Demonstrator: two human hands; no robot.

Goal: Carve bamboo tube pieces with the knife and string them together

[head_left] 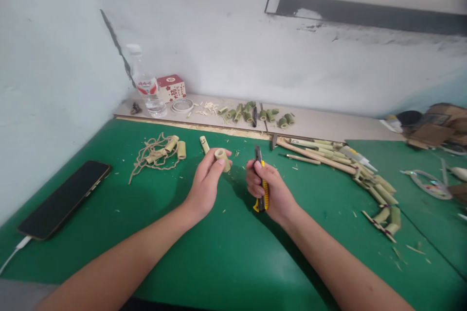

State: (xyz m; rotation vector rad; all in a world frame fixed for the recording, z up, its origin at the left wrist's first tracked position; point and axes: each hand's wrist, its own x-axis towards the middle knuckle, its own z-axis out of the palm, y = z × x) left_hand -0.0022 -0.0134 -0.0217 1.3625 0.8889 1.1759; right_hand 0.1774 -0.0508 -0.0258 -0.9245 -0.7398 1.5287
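Note:
My left hand (pixel 206 180) is closed around a short hollow bamboo tube (pixel 221 155), its open end tilted up toward me. A few finger widths to the right, my right hand (pixel 272 187) grips a yellow and black utility knife (pixel 263 189) held roughly upright. Whether its blade is out I cannot tell. Just behind the left hand lies a bamboo stick with a smiling face drawn on it (pixel 204 144). Left of that, beige string (pixel 148 153) is tangled with several cut bamboo pieces (pixel 171 143).
A phone (pixel 65 199) on a cable lies at left. Along the back ledge (pixel 321 124) are a water bottle (pixel 149 87), a red and white box (pixel 172 88), a tape roll (pixel 182 105) and green bamboo pieces (pixel 248 114). At right lie a hammer (pixel 314 153) and jointed bamboo (pixel 383 194).

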